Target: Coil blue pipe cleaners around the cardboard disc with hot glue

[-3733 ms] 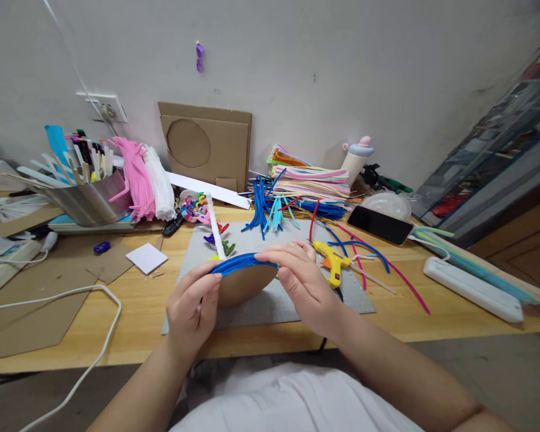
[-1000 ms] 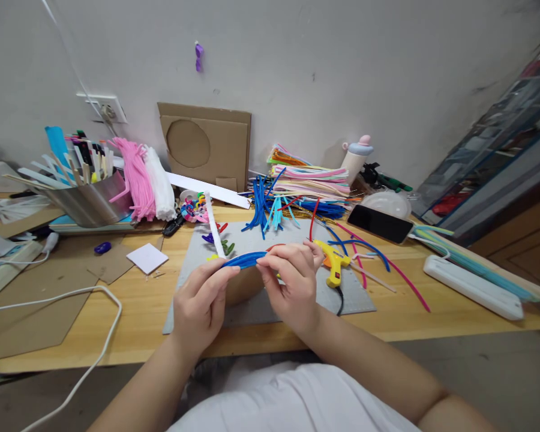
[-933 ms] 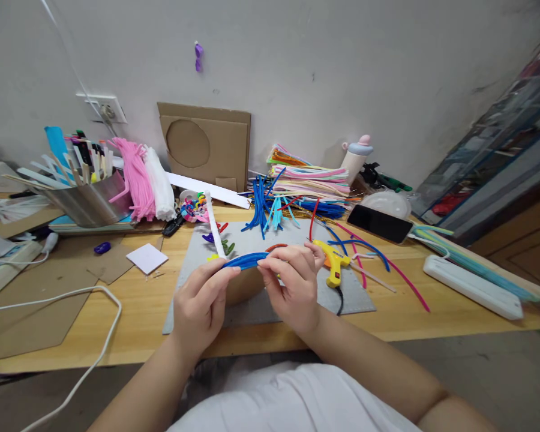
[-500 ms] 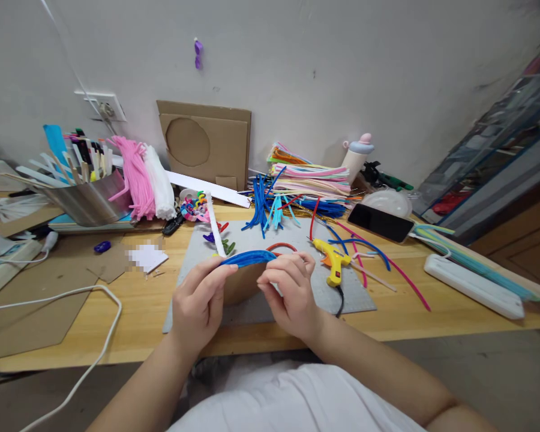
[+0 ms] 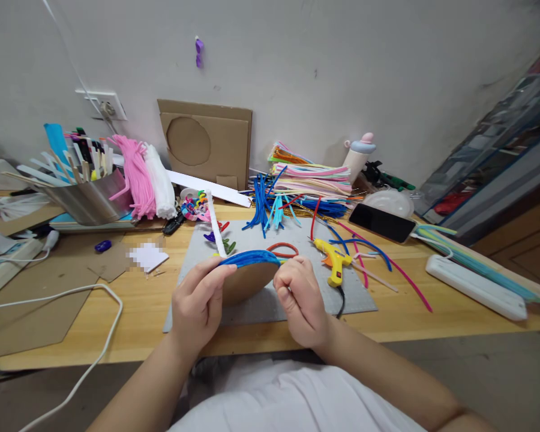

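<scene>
My left hand [image 5: 200,300] pinches the left side of a round cardboard disc [image 5: 247,285], held tilted above a grey mat [image 5: 270,312]. Blue pipe cleaners [image 5: 252,258] run along the disc's upper rim, under my left fingertips. My right hand [image 5: 301,297] is closed at the right edge of the disc, fingers curled in; whatever they grip is hidden. Behind the disc, a red-orange loop [image 5: 283,247] shows. A white fuzzy stick [image 5: 216,225] stands behind my left hand, with small purple, red and green pieces around it.
A yellow glue gun [image 5: 335,264] lies right of my right hand, among loose pipe cleaners [image 5: 405,276]. Behind are blue pipe cleaners [image 5: 261,201], a phone [image 5: 380,222] and leaning cardboard [image 5: 227,138]. A metal container [image 5: 92,198] of sticks and a white cable [image 5: 112,300] are left.
My right hand has moved slightly right and down off the blue pipe cleaners, its fingers curling tighter. More of the disc and the red-orange loop now shows. My left hand stays in place.
</scene>
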`<state>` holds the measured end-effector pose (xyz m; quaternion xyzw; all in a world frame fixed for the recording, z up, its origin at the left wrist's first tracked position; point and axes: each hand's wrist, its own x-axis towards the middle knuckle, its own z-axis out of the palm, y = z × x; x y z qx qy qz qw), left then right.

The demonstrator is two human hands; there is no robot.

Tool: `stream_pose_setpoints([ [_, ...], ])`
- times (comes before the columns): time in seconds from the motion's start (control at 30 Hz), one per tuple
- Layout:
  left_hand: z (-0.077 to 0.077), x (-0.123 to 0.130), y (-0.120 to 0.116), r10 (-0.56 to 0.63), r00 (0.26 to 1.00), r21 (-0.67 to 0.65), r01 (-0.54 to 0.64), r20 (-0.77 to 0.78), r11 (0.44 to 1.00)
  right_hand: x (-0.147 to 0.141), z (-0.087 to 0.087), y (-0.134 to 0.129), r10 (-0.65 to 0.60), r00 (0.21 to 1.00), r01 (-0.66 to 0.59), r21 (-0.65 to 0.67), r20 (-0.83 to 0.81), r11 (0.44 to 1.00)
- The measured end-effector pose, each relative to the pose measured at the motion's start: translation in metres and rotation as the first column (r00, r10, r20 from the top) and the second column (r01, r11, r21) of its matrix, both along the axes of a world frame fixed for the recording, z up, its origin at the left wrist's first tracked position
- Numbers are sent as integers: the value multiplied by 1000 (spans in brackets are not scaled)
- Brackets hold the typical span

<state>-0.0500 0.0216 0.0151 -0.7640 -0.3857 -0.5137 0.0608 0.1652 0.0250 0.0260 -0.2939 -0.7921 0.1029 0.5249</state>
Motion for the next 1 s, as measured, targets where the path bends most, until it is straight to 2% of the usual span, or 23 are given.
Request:
stream_pose_setpoints([
  [0.17,0,0,0,12,1000,-5,-12,-12,1000,1,11,-3,74,991,-91,154,114,984],
  [0.3,0,0,-1,-10,1000,-8,10,-13,1000,0,10,3,214,961,-244,175,174,954],
  [0.37,0,0,-1,-13,1000,-4,13,-11,1000,0,5,5,181,977,-200,193,114,961],
  [0.43,-1,0,-1,-8,1000,-4,8,-8,1000,2,-1,5,82,997,-79,179,-7,981],
  [0.5,-1,0,-1,-5,1000,-7,5,-3,1000,3,-6,4,-38,993,49,90,-115,995],
  [0.57,-1,0,-1,-7,1000,-6,7,3,1000,3,-8,5,-127,982,126,-13,-140,992],
  [0.63,-1,0,-1,-13,1000,1,13,3,1000,2,-6,6,-141,982,134,-57,-124,989],
  [0.83,1,1,-1,-28,1000,-2,28,-4,1000,-8,1,11,-78,985,83,30,-153,996],
  [1.0,0,1,-1,-29,1000,2,29,-12,1000,-13,-2,14,-149,981,157,59,-128,986],
])
